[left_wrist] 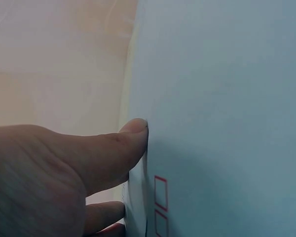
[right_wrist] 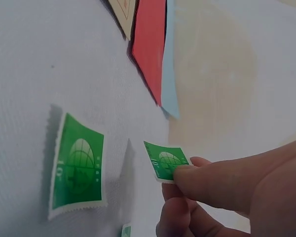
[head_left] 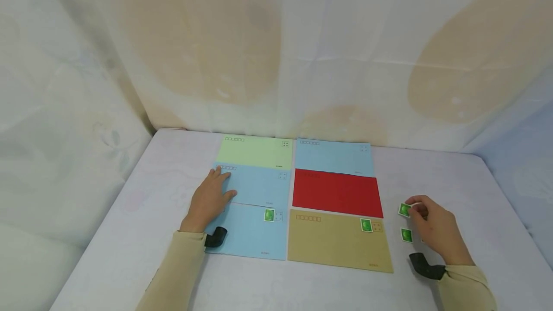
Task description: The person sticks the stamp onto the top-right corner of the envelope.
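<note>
Between thumb and fingers, my right hand pinches a green postage stamp with a white perforated edge. In the right wrist view this stamp is lifted off the cloth. Closer to me lies another green stamp, and a small part of a further stamp shows at the bottom of the right wrist view. My left hand rests, fingers spread, on the left end of the middle blue envelope. Its thumb touches near that envelope's lower edge.
Around it lie a green envelope, a far blue envelope, a red envelope, a tan envelope and a near blue envelope. The tan and near blue ones each bear a green stamp beside the printed square. Cloth walls border the table.
</note>
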Motion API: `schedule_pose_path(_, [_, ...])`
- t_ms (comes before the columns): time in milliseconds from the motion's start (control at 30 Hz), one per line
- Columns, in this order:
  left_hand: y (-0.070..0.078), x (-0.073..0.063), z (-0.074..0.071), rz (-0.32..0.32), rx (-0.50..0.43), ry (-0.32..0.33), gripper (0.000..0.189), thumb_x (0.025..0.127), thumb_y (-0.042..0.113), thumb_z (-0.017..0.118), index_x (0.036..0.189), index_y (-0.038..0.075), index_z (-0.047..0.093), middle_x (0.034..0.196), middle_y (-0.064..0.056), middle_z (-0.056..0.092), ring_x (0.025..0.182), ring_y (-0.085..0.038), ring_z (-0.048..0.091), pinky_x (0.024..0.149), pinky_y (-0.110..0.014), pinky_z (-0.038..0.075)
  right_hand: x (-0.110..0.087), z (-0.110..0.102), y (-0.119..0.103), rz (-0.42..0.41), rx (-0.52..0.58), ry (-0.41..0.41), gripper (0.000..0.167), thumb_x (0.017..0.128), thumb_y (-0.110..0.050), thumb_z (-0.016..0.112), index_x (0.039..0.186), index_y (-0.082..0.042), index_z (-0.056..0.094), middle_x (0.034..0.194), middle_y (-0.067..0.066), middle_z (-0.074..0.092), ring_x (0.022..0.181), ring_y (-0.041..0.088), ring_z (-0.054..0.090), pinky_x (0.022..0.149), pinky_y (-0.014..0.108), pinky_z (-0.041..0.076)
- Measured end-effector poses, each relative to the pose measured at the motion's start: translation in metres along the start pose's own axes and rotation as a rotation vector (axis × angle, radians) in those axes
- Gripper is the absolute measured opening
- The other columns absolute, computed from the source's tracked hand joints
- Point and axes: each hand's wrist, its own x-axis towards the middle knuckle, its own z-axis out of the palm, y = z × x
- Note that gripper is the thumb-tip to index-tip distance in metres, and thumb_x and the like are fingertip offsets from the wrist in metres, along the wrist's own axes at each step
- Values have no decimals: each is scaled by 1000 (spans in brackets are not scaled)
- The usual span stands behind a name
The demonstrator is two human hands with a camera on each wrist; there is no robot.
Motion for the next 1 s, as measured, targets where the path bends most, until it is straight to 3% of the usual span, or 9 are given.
schedule_pose_path(267, [2,0,0,1,6,7,59,93,18,73,141,-7,51,155,-30,32,147,-45,24,118,-56,27,1,2,-1,-27,-10,45,22,97,-5,58,116,6,62,94,19,64,83,31,60,58,29,47])
schedule_pose_path(567, [3,0,1,9,-4,12,58,93,18,73,141,-7,51,155,-30,32,148,-45,24,118,-55,26,-1,3,-10,-3,16,98,23,97,-6,61,117,6,63,96,20,65,83,31,59,59,24,46])
schedule_pose_path(1000, [2,-2,-1,-5,4,2,59,94,19,72,142,-7,50,156,-29,32,148,-44,23,118,-55,25,1,12,-18,1,44,82,26,99,-11,62,121,3,63,100,20,64,85,29,57,57,20,48])
